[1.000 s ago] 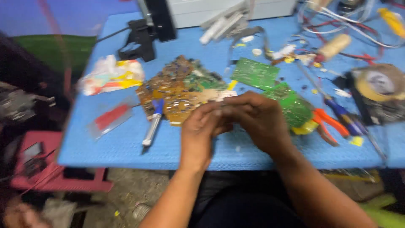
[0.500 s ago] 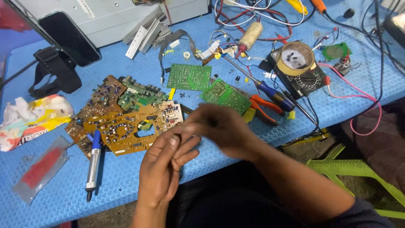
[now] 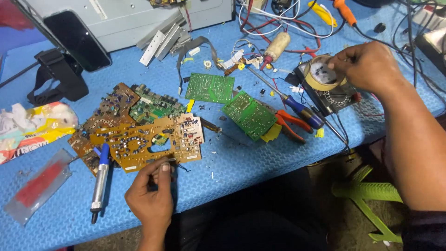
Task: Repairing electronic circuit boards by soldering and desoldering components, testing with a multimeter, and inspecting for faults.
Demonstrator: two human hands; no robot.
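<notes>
My left hand (image 3: pixel 151 195) rests at the near edge of the blue mat and pinches a small dark part with thin wires just below a brown circuit board (image 3: pixel 146 142). My right hand (image 3: pixel 367 65) has reached to the far right and grips a roll of tan tape (image 3: pixel 321 74), which sits on a black meter (image 3: pixel 332 95). Two green circuit boards (image 3: pixel 210 87) (image 3: pixel 250 115) lie between the hands.
A blue-handled desoldering pump (image 3: pixel 100 179) lies left of my left hand. A blue-handled screwdriver (image 3: pixel 297 108) and orange pliers (image 3: pixel 289 125) lie near the green boards. A phone on a black stand (image 3: pixel 76 39), a grey metal case (image 3: pixel 134 18), tangled wires (image 3: pixel 278 23) and a red packet (image 3: pixel 39 186) surround them.
The hands, held together at the mat's near edge before, have parted. The right hand moved out to the tape roll at the right; the left stayed by the brown board.
</notes>
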